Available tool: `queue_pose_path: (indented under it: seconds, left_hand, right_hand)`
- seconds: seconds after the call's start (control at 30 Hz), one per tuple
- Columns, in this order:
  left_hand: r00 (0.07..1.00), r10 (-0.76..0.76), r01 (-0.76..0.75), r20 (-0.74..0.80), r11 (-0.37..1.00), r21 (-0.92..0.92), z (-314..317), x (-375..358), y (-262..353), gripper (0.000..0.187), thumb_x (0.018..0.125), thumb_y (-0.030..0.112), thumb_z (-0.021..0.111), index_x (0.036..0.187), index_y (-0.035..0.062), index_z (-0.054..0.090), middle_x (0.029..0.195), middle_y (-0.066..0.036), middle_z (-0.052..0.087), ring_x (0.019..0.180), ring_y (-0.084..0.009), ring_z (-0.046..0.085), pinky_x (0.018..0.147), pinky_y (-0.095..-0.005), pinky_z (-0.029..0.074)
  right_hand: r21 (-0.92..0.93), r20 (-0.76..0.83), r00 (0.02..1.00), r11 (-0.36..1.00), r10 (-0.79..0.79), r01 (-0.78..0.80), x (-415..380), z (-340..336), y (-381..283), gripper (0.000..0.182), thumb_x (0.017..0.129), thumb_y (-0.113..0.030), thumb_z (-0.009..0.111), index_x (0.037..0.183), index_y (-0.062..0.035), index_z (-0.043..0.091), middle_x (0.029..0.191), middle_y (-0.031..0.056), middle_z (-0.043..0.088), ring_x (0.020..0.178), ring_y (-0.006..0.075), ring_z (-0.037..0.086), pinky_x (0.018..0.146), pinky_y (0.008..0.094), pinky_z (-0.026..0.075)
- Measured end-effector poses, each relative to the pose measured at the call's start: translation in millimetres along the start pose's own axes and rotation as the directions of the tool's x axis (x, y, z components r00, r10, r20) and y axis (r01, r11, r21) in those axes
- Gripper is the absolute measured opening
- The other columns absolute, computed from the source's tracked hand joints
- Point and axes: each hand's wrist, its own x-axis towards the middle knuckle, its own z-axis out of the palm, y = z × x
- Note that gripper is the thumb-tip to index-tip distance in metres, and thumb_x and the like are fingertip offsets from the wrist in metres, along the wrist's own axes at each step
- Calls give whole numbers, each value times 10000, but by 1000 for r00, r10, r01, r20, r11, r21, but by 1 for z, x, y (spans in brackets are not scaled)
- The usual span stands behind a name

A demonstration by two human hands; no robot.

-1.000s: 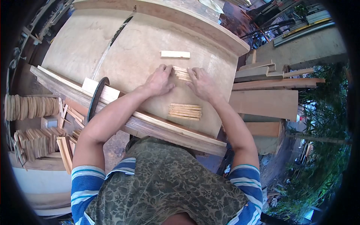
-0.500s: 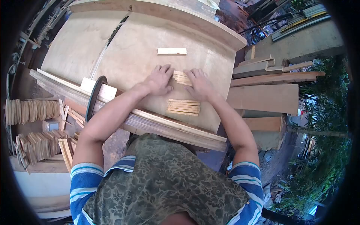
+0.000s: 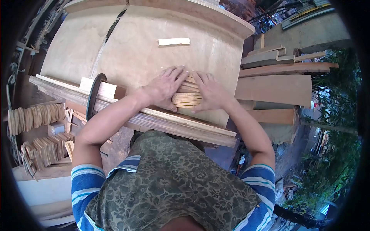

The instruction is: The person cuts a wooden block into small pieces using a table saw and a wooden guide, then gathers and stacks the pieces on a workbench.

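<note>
Several short, thin wooden strips (image 3: 186,101) lie side by side in one group on the plywood tabletop (image 3: 142,54). My left hand (image 3: 165,87) presses against their left ends, its thumb at the near corner. Against the right ends is my right hand (image 3: 211,91), fingers pointing away from me and thumb at the near side. Between them, the two hands grip the group, and my fingers hide some of the strip ends. Farther up the table, a single pale wooden piece (image 3: 174,42) lies apart from the group.
A saw blade (image 3: 115,26) shows in a slot at the upper left. A raised wooden rail (image 3: 169,125) runs along the near edge, with a dark curved guard (image 3: 93,96) over it. Boards (image 3: 273,90) lie to the right; stacked wooden pieces (image 3: 36,118) stand at the left.
The two separate groups of strips are now together as one, the far group having come toward me. Both hands have moved nearer and now press on the sides.
</note>
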Motion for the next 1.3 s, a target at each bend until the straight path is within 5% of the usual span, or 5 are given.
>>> queue_pose_path:
  seconds: [0.57,0.87,1.03,1.17,1.3]
  left_hand:
    - [996,-65,64,64,998,27,17,38,12,1092,683,441,892,1461,-130,382,1319,-259,527,1230,-413,528,1123,-479,423]
    - [999,-22,32,-46,972,232,34,41,-4,1155,770,680,740,1479,-148,357,1310,-265,505,1295,-402,447,1138,-495,354]
    - [996,-39,14,82,960,280,31,42,1,1152,793,707,699,1481,-154,365,1391,-290,466,1346,-419,412,1174,-535,316]
    - [987,-82,35,137,949,312,30,45,0,1180,800,738,667,1494,-162,352,1447,-309,439,1391,-443,382,1228,-589,258]
    - [998,-58,65,-35,956,287,36,38,1,1154,806,696,697,1489,-173,366,1426,-301,458,1361,-434,406,1189,-547,313]
  right_hand:
    - [73,-72,989,990,127,-122,-8,10,3,1349,625,-483,919,1597,121,204,1425,296,489,1334,434,470,1174,501,371]
    - [117,-642,746,985,175,-130,-6,-43,35,991,927,-507,707,1609,59,262,1629,316,325,1529,462,291,1282,548,197]
    - [-138,-30,998,988,63,-67,37,7,2,1010,990,-645,532,1640,49,195,1683,294,249,1588,432,193,1296,588,98]
    - [-144,-71,997,989,4,-14,38,31,18,1018,998,-676,496,1638,55,192,1683,299,251,1588,438,197,1301,553,113]
    - [553,-292,931,833,217,-21,33,38,55,923,1044,-574,495,1632,74,197,1675,293,286,1583,413,237,1301,482,157]
